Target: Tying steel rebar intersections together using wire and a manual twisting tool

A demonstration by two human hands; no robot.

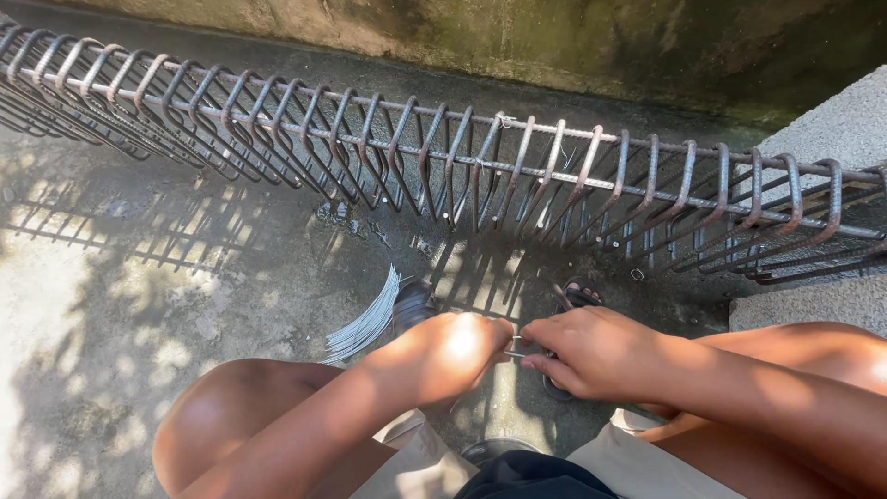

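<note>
Tie wire, a short thin grey piece, runs between the two hands just above the concrete floor, low in the middle of the view between the person's bare knees. Left hand is closed, its fingertips pinched on the near end of the wire, the back of the hand lit by a patch of sun. Right hand is also closed, fingers curled and gripping the other end, so that the two hands almost meet. Just beside the left hand, to its far left, a bundle of wire strands lies fanned on the floor, its grey ends spreading outward. A sandalled foot shows just beyond the right hand, partly hidden by it. Farther off, a long rebar cage of rusty stirrups strung on straight bars lies across the whole view, from the upper left to the right edge, casting striped shadows on the floor. Behind it rises a stained concrete wall, and a pale concrete block sits at the right, under the cage's far end.
</note>
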